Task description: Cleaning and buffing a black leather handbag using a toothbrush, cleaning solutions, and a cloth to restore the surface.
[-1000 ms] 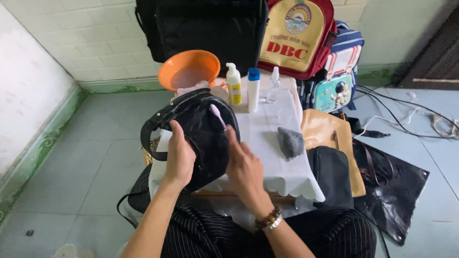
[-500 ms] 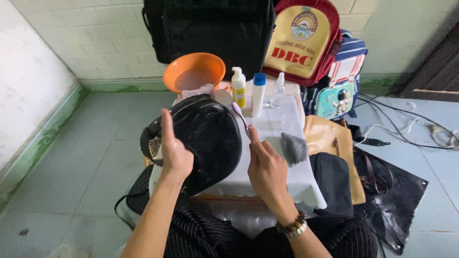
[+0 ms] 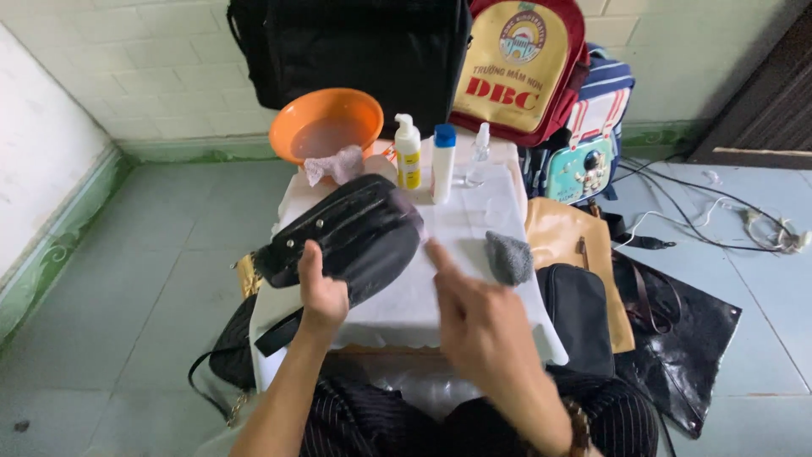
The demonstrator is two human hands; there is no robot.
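Right hand (image 3: 482, 326): lower centre of the frame, fingers together, forefinger stretched toward the bag; whether it pinches anything cannot be told.
Left hand (image 3: 320, 292): left of centre, clamped on the lower edge of the black bag (image 3: 355, 237), thumb up.
Black bag: tilted over the white cloth (image 3: 457, 254), centre.
Grey rag (image 3: 510, 256): on the cloth, right of the bag.
Bottles (image 3: 408, 152): upper centre.
Orange basin (image 3: 326, 124): upper left of them.

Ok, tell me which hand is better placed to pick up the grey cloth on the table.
Right. The right hand hangs free just short of the grey cloth on the white-covered table, while the left hand grips the black bag.
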